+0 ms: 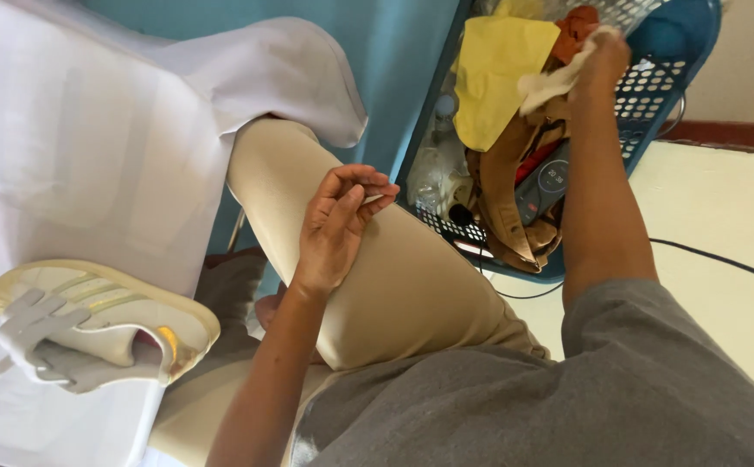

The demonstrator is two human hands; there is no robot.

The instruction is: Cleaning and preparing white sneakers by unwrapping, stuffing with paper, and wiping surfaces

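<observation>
Up top, r. hand is inside the blue basket, fingers closed on a pale cloth just beside a yellow cloth. Basket also holds brown fabric w/ other clutter. L. hand rests on the raised knee, fingers loosely curled, holding nothing. White sheet lies to the left w/ a shoe on it. Black cable crosses the floor.

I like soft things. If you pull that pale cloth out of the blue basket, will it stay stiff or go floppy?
Probably floppy: the pale cloth already bunches and folds in the right hand. It looks thin, so likely light. It may snag, since it lies among other things in the blue basket.
</observation>
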